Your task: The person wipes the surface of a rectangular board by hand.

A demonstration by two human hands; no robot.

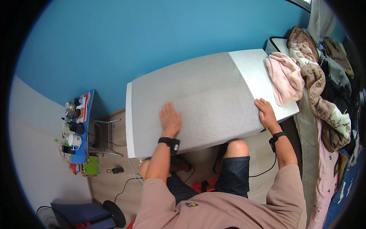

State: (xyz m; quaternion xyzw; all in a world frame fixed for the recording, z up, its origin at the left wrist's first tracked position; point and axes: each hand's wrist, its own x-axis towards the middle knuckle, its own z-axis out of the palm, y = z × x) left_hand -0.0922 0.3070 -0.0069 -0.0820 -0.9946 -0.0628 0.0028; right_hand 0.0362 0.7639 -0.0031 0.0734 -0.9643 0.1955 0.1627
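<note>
A grey plush cloth (200, 91) lies spread flat over most of a white table (246, 65) and hangs down at the front edge. My left hand (170, 118) is palm down over the left half of the cloth, slightly blurred. Whether it presses on the cloth I cannot tell. My right hand (266, 113) rests at the cloth's right edge near the front, its fingertips by the bare white tabletop. Both hands hold nothing. A folded pink fleece cloth (286, 78) sits on the table's right end, beyond my right hand.
On the left stands a small blue folding table (83, 151) bearing a white mug (75, 139), black devices and dishes. Cables and a black adapter (117, 170) lie on the floor. A fan (51, 217) is at lower left. On the right, a bed holds a brown-white blanket (314, 83) and clothes.
</note>
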